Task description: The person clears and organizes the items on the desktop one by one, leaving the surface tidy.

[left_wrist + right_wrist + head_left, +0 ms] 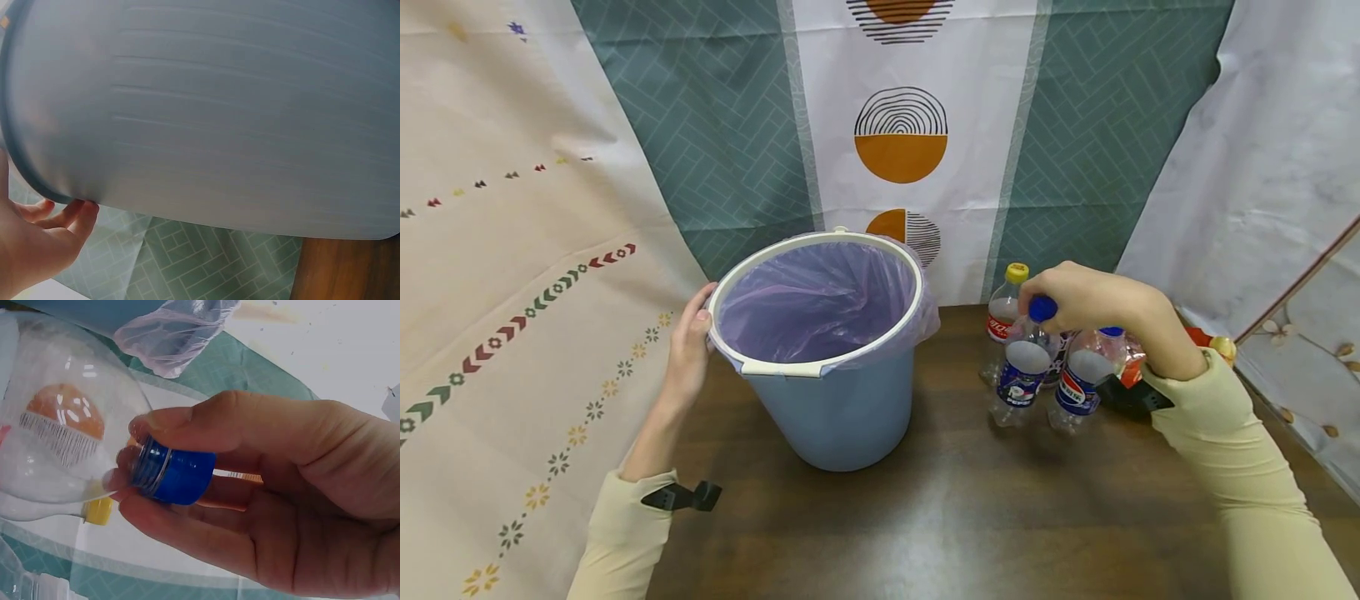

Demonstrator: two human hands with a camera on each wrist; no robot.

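A blue bucket (850, 421) with a cream rim stands tilted at centre-left, lined with a translucent purple bag (820, 292). At its left side my left hand (687, 354) grips the rim, thumb on top; in the left wrist view the left hand's fingertips (87, 209) press under the bucket's edge. My right hand (1078, 296) pinches the neck of a clear Pepsi bottle (1021, 379) just below its blue cap (187, 478). That bottle hangs upright, with its base close over the table. Behind it is a yellow-capped bottle (1002, 312) with a red label.
Beside the held bottle stands another Pepsi bottle (1077, 392), partly behind the right wrist. Red crinkly packaging (1132, 367) and a red and gold item (1221, 346) lie farther right. Patterned cloths (752, 125) hang behind the dark wooden table (925, 533).
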